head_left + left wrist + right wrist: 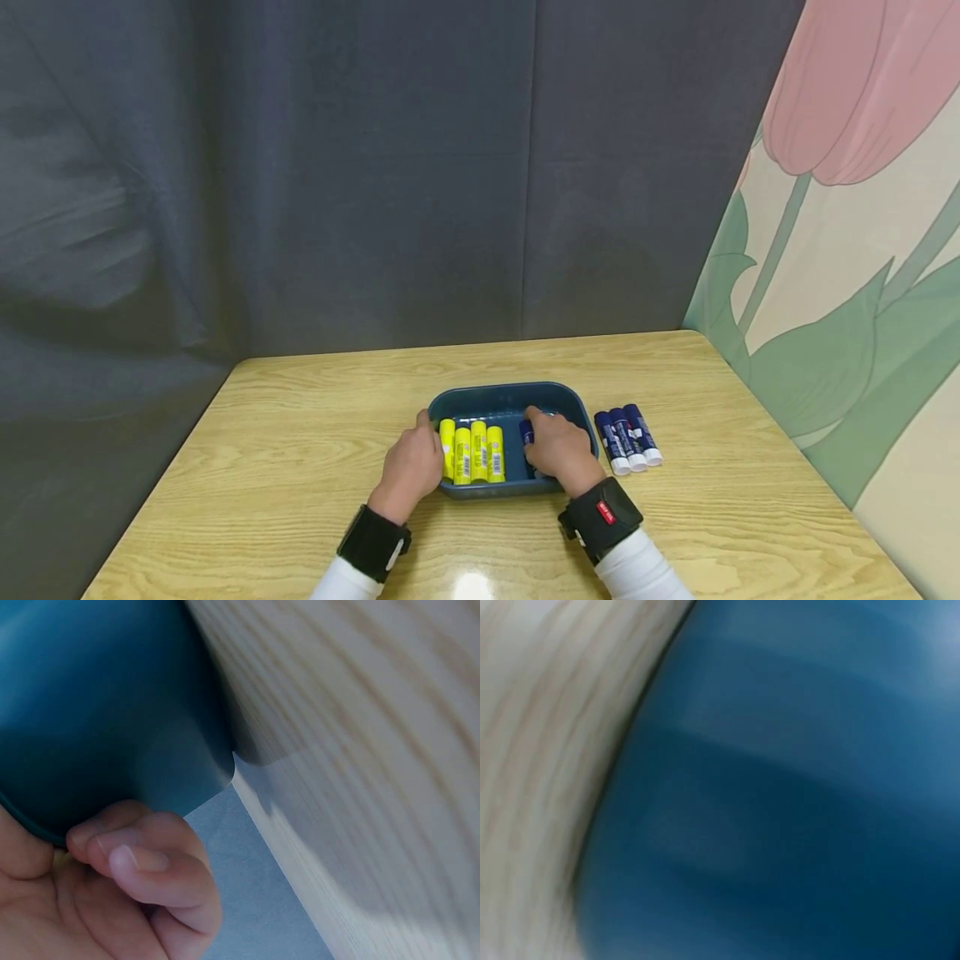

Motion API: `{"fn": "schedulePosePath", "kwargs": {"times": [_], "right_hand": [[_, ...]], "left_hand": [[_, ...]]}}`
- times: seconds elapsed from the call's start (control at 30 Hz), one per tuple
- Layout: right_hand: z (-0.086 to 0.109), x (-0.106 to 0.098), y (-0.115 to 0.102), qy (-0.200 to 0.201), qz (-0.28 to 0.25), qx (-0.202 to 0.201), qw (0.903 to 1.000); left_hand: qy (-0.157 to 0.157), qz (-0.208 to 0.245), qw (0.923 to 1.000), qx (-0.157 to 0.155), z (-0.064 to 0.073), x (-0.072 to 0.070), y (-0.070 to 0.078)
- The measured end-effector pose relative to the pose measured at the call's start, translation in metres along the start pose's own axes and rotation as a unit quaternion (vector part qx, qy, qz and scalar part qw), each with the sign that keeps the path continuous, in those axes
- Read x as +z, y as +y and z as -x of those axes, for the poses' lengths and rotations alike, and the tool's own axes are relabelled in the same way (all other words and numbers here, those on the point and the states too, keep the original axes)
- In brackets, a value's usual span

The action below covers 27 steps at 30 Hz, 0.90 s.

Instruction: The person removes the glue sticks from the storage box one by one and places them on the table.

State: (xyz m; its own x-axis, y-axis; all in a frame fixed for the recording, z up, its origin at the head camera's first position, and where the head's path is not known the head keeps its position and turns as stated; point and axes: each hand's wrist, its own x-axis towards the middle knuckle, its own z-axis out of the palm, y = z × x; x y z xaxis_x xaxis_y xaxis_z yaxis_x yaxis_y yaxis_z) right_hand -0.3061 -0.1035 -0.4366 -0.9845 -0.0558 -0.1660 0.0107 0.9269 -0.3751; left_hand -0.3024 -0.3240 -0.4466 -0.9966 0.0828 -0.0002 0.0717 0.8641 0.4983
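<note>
your left hand (412,458) was clamped on the left end of the blue tub (487,400), with its fingers bent at the rim. your right hand (558,446) reached into the tub's right end, over a dark blue stick (527,431); you can't tell if it was gripping that stick. four yellow sticks (478,454) were side by side in the left part of the tub. to the right of the tub, three dark blue sticks (624,429) lay together on the counter (315,467), white ends toward you. behind it hung a dark cloth (375,183).
</note>
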Motion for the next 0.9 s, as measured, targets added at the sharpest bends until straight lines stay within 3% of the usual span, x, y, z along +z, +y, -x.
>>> {"fn": "schedulePosePath", "kwargs": {"times": [0.9], "right_hand": [[-0.0009, 0.0018, 0.0006, 0.01, 0.003, 0.012, 0.9999]], "left_hand": [[-0.009, -0.001, 0.9999, -0.011, -0.0012, -0.0004, 0.0011]]}}
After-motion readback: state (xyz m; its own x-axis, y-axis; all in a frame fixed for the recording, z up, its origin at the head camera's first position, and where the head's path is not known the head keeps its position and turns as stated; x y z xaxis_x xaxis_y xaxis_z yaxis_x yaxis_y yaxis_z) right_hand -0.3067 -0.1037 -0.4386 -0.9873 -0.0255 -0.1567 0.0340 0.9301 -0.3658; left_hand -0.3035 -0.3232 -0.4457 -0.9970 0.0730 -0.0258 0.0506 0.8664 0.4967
